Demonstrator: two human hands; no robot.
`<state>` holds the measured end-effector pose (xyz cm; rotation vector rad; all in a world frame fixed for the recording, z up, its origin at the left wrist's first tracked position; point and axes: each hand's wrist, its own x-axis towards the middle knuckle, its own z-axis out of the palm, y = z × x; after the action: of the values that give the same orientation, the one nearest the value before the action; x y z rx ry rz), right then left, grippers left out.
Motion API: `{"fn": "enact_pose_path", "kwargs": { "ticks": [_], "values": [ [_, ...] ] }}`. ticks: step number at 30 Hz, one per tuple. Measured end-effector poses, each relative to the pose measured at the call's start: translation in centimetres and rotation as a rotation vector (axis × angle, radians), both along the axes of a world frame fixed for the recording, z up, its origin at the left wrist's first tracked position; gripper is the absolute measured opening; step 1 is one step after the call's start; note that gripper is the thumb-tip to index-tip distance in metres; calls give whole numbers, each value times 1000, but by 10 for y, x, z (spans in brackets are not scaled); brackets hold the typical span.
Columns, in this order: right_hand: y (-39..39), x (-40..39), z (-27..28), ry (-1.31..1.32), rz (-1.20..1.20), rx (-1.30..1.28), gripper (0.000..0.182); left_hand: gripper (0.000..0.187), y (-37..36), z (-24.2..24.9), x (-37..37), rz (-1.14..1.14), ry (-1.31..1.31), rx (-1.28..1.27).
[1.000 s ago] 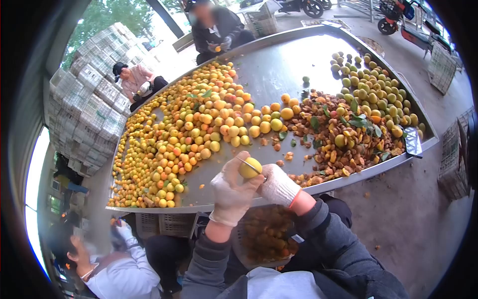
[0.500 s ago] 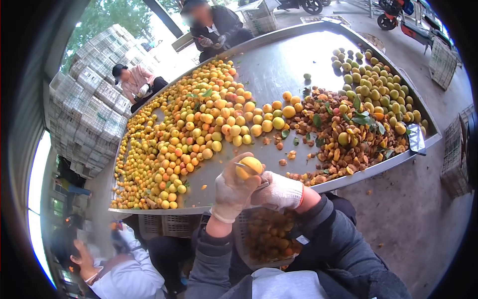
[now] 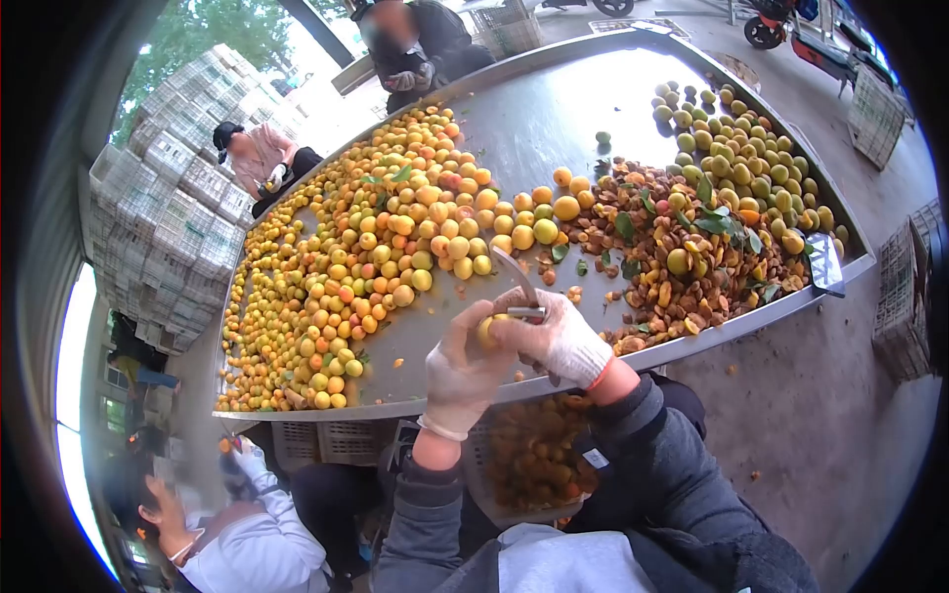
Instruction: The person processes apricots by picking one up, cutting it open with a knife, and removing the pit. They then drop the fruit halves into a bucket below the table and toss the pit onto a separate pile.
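Note:
Both my hands wear whitish gloves and meet above the near edge of the metal table (image 3: 415, 356). My left hand (image 3: 461, 372) is closed around a yellow apricot (image 3: 488, 332), mostly covered by fingers. Against it, my right hand (image 3: 561, 338) grips a knife (image 3: 513, 267) whose curved blade points up and away to the left; its fingers also touch the fruit. Whole apricots (image 3: 395, 232) spread over the table's left and middle. Brown and orange pits and scraps (image 3: 682, 282) lie heaped on the right.
Below my hands stands a crate of halved apricots (image 3: 539, 460). Greener fruit (image 3: 751, 168) lies at the table's far right, near a white card (image 3: 824, 265). A co-worker (image 3: 227, 504) sits close on my left; two more people are across the table. Stacked crates (image 3: 168, 198) rise behind.
The knife blade has come off the apricot and swung upward. My right hand has turned and risen, its fingers now at the fruit. The apricot is more hidden in my left hand.

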<state>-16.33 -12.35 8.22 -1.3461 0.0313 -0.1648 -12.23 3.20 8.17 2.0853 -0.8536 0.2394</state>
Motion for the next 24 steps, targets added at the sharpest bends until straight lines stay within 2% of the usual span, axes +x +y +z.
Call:
{"fn": "enact_pose_path", "kwargs": {
  "ticks": [1,2,3,5,6,7,9,10,11,12,13,15,17,19,21,23,24],
  "values": [
    [-4,-3,10,194,106,81,31,42,0,3,-2,-32,221,-177],
    [-3,-4,12,228,126,107,28,41,1,5,-3,-58,442,-353],
    [-3,-6,12,238,133,113,28,41,8,1,0,-49,450,-348],
    [-3,-9,9,240,171,181,25,48,17,0,6,-79,886,-805],
    [-3,-10,6,233,172,144,23,56,16,-3,5,12,931,-825],
    [-6,-12,5,254,179,153,23,56,16,-5,8,31,947,-822],
    [-12,-20,0,128,387,-81,24,53,27,-16,12,-52,1120,-959],
    [-10,-18,-29,-64,228,-273,23,51,37,-23,17,-176,1300,-1050],
    [-12,-16,-28,-71,110,-334,21,50,40,-26,18,-178,1303,-1028],
    [-20,-22,-20,150,60,-260,17,49,39,-27,15,-139,1324,-983],
    [-26,-24,-15,195,-50,-38,14,49,38,-28,12,-109,1341,-935],
    [-36,-27,-4,200,-182,224,14,50,31,-36,4,-129,1368,-895],
    [-31,-20,-12,4,-288,503,19,51,19,-42,0,-176,1373,-846],
    [-22,-15,-9,-39,-397,674,19,55,6,-47,-8,-106,1458,-869],
    [-17,-9,-12,-154,-395,758,18,56,-2,-41,-14,-96,1508,-845],
    [-11,-4,-8,-182,-433,839,17,55,-9,-34,-21,55,1445,-671],
    [-9,-3,-7,-186,-433,842,17,54,-9,-38,-20,43,1485,-678]
  ]
}}
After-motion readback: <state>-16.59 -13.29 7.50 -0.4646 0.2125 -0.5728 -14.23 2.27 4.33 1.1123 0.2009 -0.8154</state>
